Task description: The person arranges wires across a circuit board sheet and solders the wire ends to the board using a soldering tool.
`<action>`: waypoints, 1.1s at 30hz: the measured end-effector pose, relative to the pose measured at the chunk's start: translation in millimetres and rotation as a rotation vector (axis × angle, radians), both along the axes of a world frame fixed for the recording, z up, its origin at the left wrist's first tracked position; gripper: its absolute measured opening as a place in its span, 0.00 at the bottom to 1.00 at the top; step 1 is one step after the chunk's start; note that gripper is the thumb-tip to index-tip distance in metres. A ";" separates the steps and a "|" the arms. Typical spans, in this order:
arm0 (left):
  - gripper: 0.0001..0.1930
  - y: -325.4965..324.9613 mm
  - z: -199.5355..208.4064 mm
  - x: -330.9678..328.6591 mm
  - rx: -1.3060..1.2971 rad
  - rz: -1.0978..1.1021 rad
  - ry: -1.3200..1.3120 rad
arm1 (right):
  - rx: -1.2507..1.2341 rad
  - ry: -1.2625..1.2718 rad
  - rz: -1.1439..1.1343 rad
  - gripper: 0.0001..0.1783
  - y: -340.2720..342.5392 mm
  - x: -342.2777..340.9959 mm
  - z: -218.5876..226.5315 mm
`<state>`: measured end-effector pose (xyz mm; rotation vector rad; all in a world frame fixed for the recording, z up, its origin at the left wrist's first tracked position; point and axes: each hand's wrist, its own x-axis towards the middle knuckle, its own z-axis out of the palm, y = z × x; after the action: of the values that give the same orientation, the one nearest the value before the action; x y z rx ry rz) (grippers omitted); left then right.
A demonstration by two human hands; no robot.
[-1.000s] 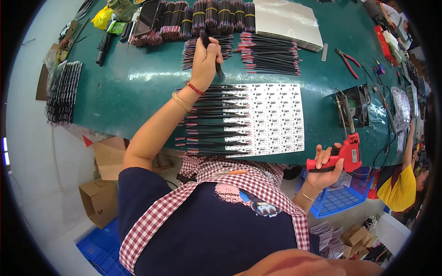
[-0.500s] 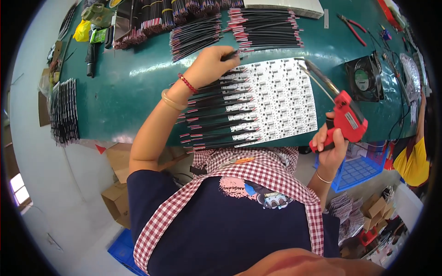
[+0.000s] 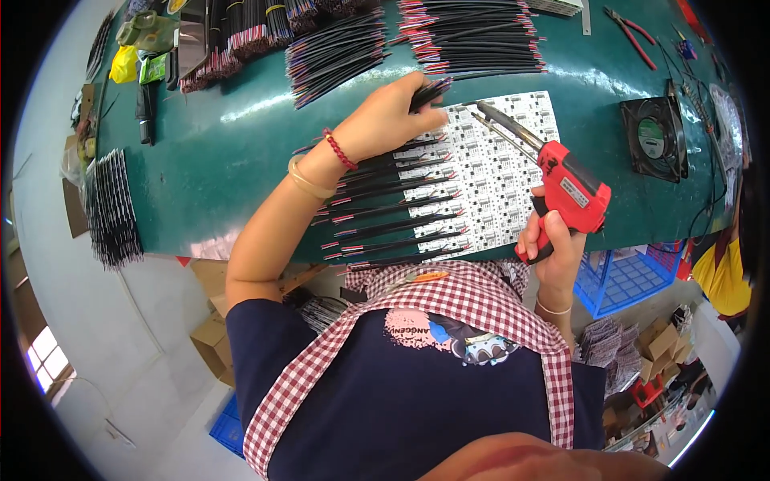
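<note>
My left hand (image 3: pixel 401 114) is closed around a small bunch of black wires (image 3: pixel 430 94), above the upper left part of a white circuit board panel (image 3: pixel 513 172). Rows of black wires with reddish ends (image 3: pixel 377 210) lie across the panel's left edge, their right tips on the board. A red soldering gun (image 3: pixel 571 188) is gripped in my right hand (image 3: pixel 553 240). Its metal tip and thin feed tube point up and left over the top of the panel, close to my left fingers. Whether the tip touches the board I cannot tell.
Wire piles (image 3: pixel 473 36) and tied bundles line the far side of the green table (image 3: pixel 200 176). A black fan (image 3: pixel 654 138) and red-handled pliers (image 3: pixel 634 36) are at the right. Another wire stack (image 3: pixel 112 208) hangs over the left edge. A blue crate (image 3: pixel 626 280) stands below.
The soldering gun has moved left, its tip now nearer my left hand. My left hand has shifted slightly right, still holding wires. The whole view has shifted a little.
</note>
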<state>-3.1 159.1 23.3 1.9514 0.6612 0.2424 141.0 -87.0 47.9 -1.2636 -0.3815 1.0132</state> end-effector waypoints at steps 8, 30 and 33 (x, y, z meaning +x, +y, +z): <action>0.12 3.3 -0.1 2.8 -0.113 0.119 0.041 | 0.009 0.017 -0.022 0.19 -6.9 6.4 3.3; 0.16 16.8 -12.3 12.7 0.310 -0.017 0.271 | -0.108 -0.145 0.084 0.16 4.3 -3.8 -12.1; 0.16 16.7 -14.8 14.0 0.353 -0.024 0.274 | -0.156 -0.192 0.100 0.14 4.0 -5.3 -13.4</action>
<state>10.9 175.8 8.5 2.3569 0.8147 0.0788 135.7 -83.0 34.5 -1.5007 -0.5260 1.0247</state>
